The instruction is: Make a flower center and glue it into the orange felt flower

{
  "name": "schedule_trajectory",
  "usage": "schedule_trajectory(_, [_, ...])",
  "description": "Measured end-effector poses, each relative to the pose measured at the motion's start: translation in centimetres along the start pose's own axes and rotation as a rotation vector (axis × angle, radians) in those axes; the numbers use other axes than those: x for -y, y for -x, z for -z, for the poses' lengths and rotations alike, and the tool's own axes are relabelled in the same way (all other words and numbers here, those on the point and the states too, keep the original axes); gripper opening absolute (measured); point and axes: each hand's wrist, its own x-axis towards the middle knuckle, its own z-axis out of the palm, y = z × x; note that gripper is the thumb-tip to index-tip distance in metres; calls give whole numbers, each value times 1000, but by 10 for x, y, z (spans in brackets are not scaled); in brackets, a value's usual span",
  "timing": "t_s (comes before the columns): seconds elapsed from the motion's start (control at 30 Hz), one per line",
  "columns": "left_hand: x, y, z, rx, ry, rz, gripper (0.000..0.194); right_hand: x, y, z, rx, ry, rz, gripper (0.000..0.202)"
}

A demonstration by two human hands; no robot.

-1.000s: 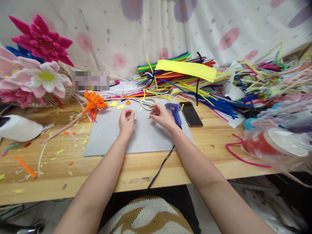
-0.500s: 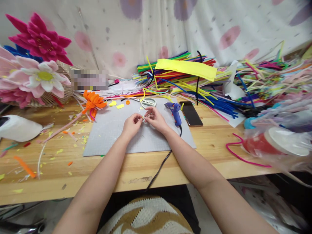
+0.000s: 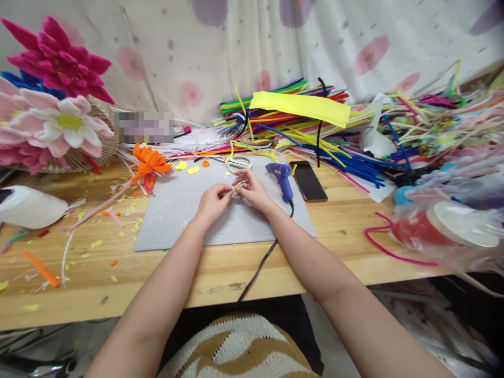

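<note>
Over the grey cutting mat (image 3: 177, 220), my left hand (image 3: 214, 202) and my right hand (image 3: 254, 193) meet fingertip to fingertip. Between them is a tiny yellowish piece (image 3: 233, 190), too small to name and mostly covered by the fingers. Both hands are closed in a pinch on it. Just beyond the fingers lie scissors (image 3: 239, 163) with pale green handles. A blue hot glue gun (image 3: 282, 180) rests on the mat to the right of my right hand. Small yellow felt scraps (image 3: 192, 170) lie near the mat's far edge.
A phone (image 3: 309, 181) lies right of the mat. Bundles of coloured pipe cleaners (image 3: 291, 121) line the back. At left are an orange fuzzy flower (image 3: 151, 161), larger plush flowers (image 3: 71, 123) and scattered scraps. The glue gun's black cord (image 3: 255, 275) runs over the front edge.
My fingers have shifted slightly around the tiny piece, both hands staying pinched together over the mat. The whole view has moved a little; the things on the table lie as before.
</note>
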Motion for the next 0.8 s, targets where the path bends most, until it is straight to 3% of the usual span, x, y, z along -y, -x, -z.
schedule_trajectory(0.37, [-9,4,3,2,-136,-51,15,0,-1,-1,-6,-67,19,43])
schedule_trajectory(0.53, [-16,4,8,-166,-128,-178,35,0,-2,1,-54,-73,13,42])
schedule_trajectory(0.6, [-17,4,9,-186,-145,-189,30,0,-2,1,-48,-75,8,42])
schedule_trajectory(0.8, [-13,1,6,-87,-163,-162,11,-1,-2,0,-30,-72,14,42])
